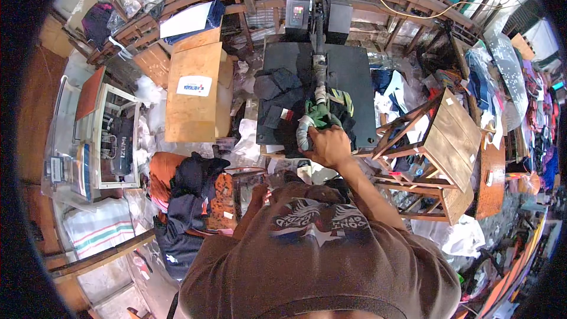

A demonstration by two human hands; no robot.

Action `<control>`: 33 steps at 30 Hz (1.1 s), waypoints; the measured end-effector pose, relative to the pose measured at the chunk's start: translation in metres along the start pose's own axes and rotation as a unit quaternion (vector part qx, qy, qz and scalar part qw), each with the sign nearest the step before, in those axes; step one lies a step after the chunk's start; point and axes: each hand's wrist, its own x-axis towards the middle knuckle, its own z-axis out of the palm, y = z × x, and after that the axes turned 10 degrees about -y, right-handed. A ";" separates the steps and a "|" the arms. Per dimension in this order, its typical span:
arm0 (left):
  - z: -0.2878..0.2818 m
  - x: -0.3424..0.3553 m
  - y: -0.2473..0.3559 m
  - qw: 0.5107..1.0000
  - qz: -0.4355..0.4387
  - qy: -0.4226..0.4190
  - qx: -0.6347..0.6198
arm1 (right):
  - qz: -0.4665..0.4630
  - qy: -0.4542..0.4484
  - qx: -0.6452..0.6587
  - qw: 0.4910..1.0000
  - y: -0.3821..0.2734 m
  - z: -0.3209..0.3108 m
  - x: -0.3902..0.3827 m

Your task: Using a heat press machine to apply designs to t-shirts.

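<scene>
In front of me stands a heat press with a wide black plate (pixel 348 65) and a control box (pixel 297 16) at its back. A long lever (pixel 319 71) runs from the back toward me and ends in a handle (pixel 303 134) wrapped in grey and green cloth. My right hand (pixel 331 146) is closed around this handle, its fingers partly hidden. Dark folded cloth (pixel 276 85) lies on the left of the plate, and a striped piece (pixel 342 101) is right of the lever. My left hand (pixel 258 195) is low beside my body, small and indistinct, its fingers unclear.
A wooden cabinet (pixel 195 106) stands left of the press. Orange and black garments (pixel 189 192) are piled nearer me on the left. To the right is a slatted wooden stool (pixel 452 133), tipped over. Behind the press runs a wooden railing (pixel 254 0) with a yellow cable (pixel 390 10).
</scene>
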 end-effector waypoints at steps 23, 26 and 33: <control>0.040 -0.053 0.041 0.999 0.040 -0.003 -0.006 | 0.013 -0.011 0.032 0.999 0.000 0.002 0.002; 0.022 -0.024 0.015 0.998 0.058 -0.020 -0.034 | 0.008 -0.016 0.028 0.999 0.000 0.003 0.002; -0.010 0.012 -0.010 0.973 0.056 -0.171 -0.142 | 0.022 -0.052 0.014 0.998 0.000 0.002 0.002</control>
